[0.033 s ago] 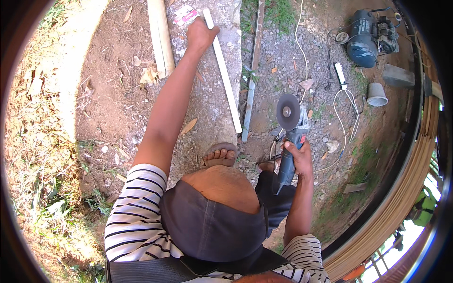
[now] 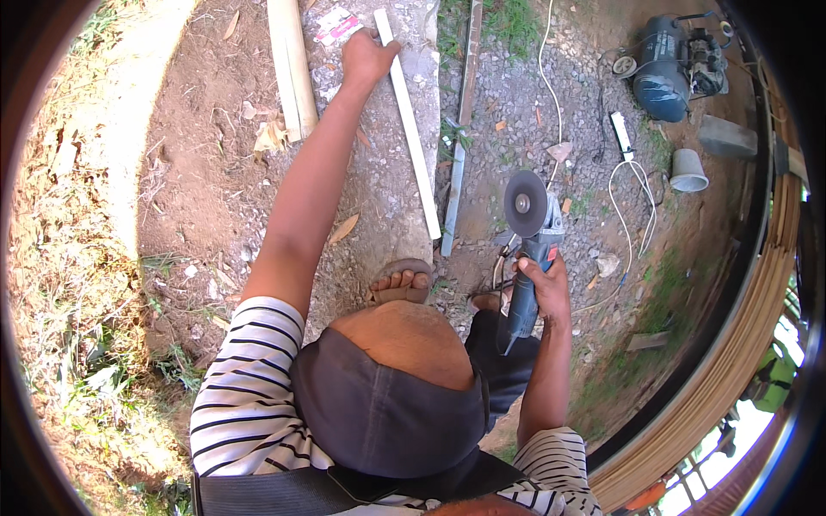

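Stretched far forward, my left hand (image 2: 366, 62) is closed round the upper part of a long, straight white bar (image 2: 413, 150). The bar lies along a concrete slab (image 2: 370, 215), its near end close to my bare foot (image 2: 404, 285). At the right, my right hand (image 2: 548, 288) grips an angle grinder (image 2: 527, 288) by its dark body. A dark round disc (image 2: 516, 205) faces up at the grinder's far end; whether it spins I cannot tell. Beside my left fingers lies a pink-and-white packet (image 2: 337, 26).
Left of the bar lie pale bamboo-like poles (image 2: 292, 73). To its right is a long metal bar (image 2: 460, 155). Farther right are an air compressor (image 2: 667, 73), a power strip (image 2: 620, 133) with white cables, a grey bucket (image 2: 687, 170) and a grey block (image 2: 727, 136).
The white bar has shifted very slightly forward, away from me, with my left hand on it. My right hand and the grinder look unmoved.
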A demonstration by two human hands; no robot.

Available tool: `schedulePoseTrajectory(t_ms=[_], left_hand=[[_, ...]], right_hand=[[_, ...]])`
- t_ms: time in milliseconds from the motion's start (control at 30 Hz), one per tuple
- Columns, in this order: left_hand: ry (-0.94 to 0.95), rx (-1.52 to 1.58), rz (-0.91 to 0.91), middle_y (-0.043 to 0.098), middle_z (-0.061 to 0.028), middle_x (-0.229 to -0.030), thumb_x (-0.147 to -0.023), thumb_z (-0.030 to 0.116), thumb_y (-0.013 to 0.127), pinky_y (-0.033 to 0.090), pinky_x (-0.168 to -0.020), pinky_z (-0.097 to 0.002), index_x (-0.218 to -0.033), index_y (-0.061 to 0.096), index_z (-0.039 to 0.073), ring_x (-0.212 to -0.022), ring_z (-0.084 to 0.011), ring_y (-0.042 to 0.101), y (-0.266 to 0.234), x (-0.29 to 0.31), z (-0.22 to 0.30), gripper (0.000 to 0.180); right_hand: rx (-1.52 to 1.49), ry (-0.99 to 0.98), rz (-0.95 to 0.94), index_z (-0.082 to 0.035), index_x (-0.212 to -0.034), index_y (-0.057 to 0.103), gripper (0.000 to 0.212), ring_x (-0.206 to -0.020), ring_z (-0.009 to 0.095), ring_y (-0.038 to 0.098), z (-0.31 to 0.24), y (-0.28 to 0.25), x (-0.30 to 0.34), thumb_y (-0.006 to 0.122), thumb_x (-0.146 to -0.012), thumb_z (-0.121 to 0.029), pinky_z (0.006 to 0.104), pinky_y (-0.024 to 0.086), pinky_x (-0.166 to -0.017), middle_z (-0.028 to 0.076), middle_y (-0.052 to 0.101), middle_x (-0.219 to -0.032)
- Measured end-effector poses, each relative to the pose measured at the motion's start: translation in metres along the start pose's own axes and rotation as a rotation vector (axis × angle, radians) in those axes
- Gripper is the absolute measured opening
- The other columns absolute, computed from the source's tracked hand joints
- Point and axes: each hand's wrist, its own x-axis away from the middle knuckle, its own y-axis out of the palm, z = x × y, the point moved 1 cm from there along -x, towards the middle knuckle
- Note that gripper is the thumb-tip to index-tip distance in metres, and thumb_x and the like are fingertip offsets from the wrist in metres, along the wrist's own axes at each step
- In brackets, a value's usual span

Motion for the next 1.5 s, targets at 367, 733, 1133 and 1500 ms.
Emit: schedulePoseTrajectory(t_ms=[367, 733, 1133, 1500], left_hand=[[-0.163, 0.768, -0.384, 0.071, -0.0091, -0.093, -0.102, 0.017, 0.061, 0.053, -0.069, -0.0298, -0.117, 0.066, -0.003, -0.074, -0.0157, 0.064, 0.068, -0.044, 0.004, 0.025], [-0.431, 0.957, -0.259, 0.063, -0.0128, -0.078, -0.097, 0.014, 0.049, 0.051, -0.06, -0.0431, -0.104, 0.066, 0.001, -0.067, -0.0275, 0.06, 0.074, -0.06, -0.013, 0.023], [-0.475, 1.197, -0.142, 0.054, -0.0081, -0.07, -0.105, 0.029, 0.047, 0.049, -0.051, -0.0416, -0.096, 0.061, 0.008, -0.059, -0.0243, 0.054, 0.098, -0.058, -0.013, 0.027], [-0.434, 1.156, -0.176, 0.058, -0.0074, -0.072, -0.107, 0.028, 0.047, 0.049, -0.053, -0.0398, -0.106, 0.064, 0.009, -0.06, -0.0216, 0.056, 0.095, -0.052, -0.006, 0.025]], right_hand=[[0.019, 0.064, 0.012, -0.001, -0.121, 0.052, 0.041, -0.077, 0.014, 0.066, 0.003, 0.008, 0.023, 0.075, -0.087, -0.003, 0.033, 0.058, -0.065, 0.005, 0.063, -0.093], [0.087, 0.062, -0.088, 0.0, -0.123, 0.053, 0.043, -0.083, 0.012, 0.065, 0.013, 0.023, 0.02, 0.078, -0.088, -0.005, 0.0304, 0.056, -0.073, 0.004, 0.064, -0.098], [0.187, 0.049, -0.153, 0.0, -0.124, 0.055, 0.045, -0.086, 0.008, 0.06, 0.023, 0.024, 0.019, 0.08, -0.087, -0.009, 0.0287, 0.052, -0.078, 0.002, 0.065, -0.099], [0.158, 0.106, -0.159, -0.001, -0.123, 0.053, 0.046, -0.081, 0.009, 0.06, 0.017, 0.036, 0.022, 0.08, -0.087, -0.007, 0.0298, 0.054, -0.071, 0.001, 0.062, -0.093]])
